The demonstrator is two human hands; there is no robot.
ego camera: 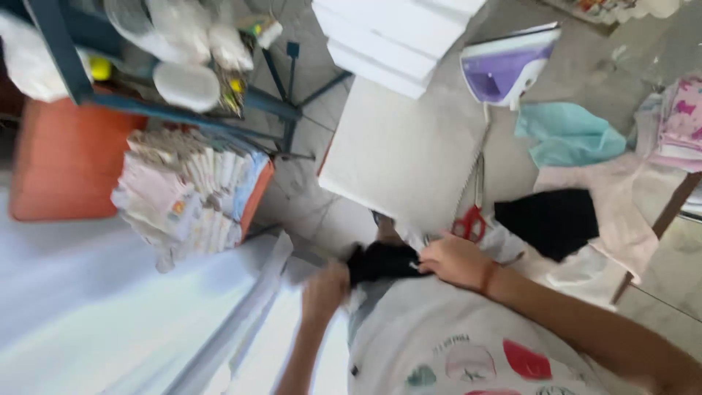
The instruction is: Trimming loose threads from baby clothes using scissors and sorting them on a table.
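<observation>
Both hands grip a small black cloth [380, 262] near the person's chest: left hand [325, 289] and right hand [457, 261] fingers clenched on its ends. Red-handled scissors [472, 219] lie just beyond; a purple-and-white iron [508, 69] stands far right.

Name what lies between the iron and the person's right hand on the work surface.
In the head view, red-handled scissors lie between the iron and the right hand, with the iron's cord trailing down toward them.

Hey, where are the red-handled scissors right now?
The red-handled scissors lie on the floor just above the right hand, between the white board and the black cloth.
</observation>
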